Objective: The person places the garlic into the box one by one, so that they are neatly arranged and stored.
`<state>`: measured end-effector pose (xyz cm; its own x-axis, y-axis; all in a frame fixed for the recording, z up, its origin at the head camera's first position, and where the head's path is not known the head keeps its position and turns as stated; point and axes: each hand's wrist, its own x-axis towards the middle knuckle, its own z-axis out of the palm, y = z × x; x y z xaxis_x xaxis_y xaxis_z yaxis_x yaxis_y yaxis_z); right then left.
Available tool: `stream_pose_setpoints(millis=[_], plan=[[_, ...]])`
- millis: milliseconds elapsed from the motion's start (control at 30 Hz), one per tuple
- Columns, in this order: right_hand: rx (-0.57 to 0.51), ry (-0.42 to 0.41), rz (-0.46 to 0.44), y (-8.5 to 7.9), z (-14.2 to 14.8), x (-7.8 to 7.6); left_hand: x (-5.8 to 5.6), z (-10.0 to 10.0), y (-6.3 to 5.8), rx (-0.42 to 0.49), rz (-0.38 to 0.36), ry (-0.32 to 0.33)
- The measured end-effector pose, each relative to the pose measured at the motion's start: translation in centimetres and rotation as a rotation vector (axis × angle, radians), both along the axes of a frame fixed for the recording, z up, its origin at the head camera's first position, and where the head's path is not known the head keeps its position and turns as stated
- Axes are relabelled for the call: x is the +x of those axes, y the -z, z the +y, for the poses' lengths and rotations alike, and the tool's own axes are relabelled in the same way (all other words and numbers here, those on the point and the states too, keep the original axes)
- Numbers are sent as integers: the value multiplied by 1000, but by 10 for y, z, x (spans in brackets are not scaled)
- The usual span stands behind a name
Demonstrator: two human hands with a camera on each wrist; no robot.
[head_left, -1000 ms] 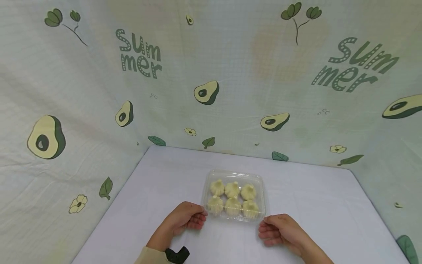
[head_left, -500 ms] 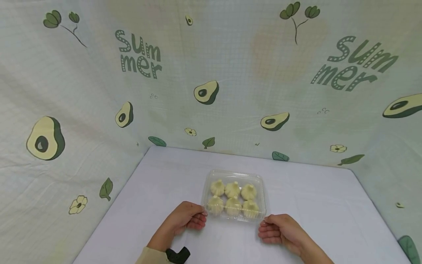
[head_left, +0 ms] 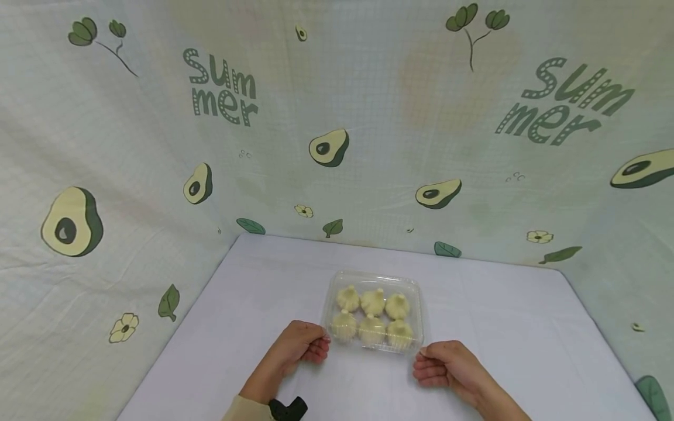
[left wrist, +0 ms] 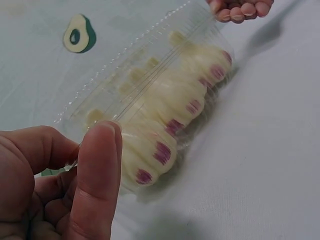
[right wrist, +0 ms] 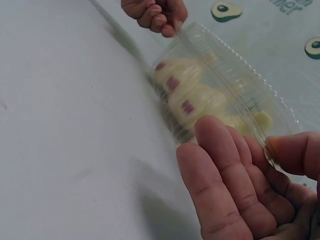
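Note:
A clear plastic clamshell box (head_left: pixel 415 292) with several pale garlic bulbs (head_left: pixel 372 330) inside lies in front of me in the head view. Its bulbs sit in two rows, and purple marks show on them in both wrist views. My left hand (head_left: pixel 301 346) pinches the near left corner of the rim between thumb and index finger. At the near right corner, my right hand (head_left: pixel 447 369) pinches the rim the same way, its other fingers loosely curled below. In the left wrist view the box (left wrist: pixel 175 55) stretches away toward the right hand (left wrist: pixel 245 9).
White cloth covers the table (head_left: pixel 263 280) under the box. A hanging cloth (head_left: pixel 368 76) printed with avocados, leaves and lettering walls in the back and both sides. A black strap (head_left: pixel 288 409) sits on the left wrist, by a beige sleeve (head_left: pixel 247 409).
Some garlic bulbs have shifted slightly inside the box, the far middle one a little to the right. The left forearm has moved slightly right; both hands keep their grip on the corners.

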<state>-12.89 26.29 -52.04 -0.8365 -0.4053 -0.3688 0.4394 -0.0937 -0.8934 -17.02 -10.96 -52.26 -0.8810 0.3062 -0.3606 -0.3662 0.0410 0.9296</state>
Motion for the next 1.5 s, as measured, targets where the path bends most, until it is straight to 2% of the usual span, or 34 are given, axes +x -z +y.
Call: stream_pose_setpoints(millis=[200,367,567,767,900,1333,1500], plan=[[-12,-10,1,2,1,0,-1,-2,0,6,14,31],[-17,-9,-11,2,1,0,-1,-3,0,9,-16,39],[-22,6,-18,2,1,1,-2,-5,-2,-5,-44,81],[-12,39,-2,3,-2,0,-4,-4,-1,6,-16,36],[-13,49,-16,6,-3,0,-4,0,0,0,-22,11],[-31,13,-24,6,1,-6,-5,0,3,16,-50,33],[18,59,-39,3,0,-8,-7,-5,1,6,-46,31]])
